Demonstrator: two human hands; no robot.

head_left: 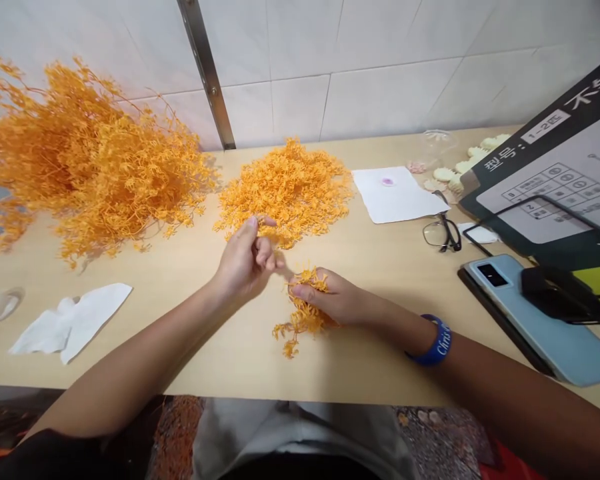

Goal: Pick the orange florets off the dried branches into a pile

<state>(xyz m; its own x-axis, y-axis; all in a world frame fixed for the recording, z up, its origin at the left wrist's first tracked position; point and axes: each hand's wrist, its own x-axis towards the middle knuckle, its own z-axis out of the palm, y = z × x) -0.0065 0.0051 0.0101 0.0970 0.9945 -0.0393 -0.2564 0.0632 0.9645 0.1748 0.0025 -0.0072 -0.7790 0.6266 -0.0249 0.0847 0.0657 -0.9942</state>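
My right hand (340,299) is closed around a bunch of orange artificial-looking flower sprigs (305,317), their tips sticking out above the thumb and hanging below the fingers. Just to its left and a little farther off, my left hand (247,260) is raised with thumb and forefinger pinched together and the other fingers curled. Whatever lies in that pinch is too small to tell against the orange behind it. Beyond both hands is a loose heap of orange flower pieces (290,187) on the table. A much larger bundle of orange stems (105,160) lies at the left.
White tissue (75,320) lies at the left on the wooden table (220,353). On the right are a white sheet (400,200), eyeglasses (443,233), a light blue phone (550,327) and a dark printed box (555,167). A tiled wall (380,93) bounds the back.
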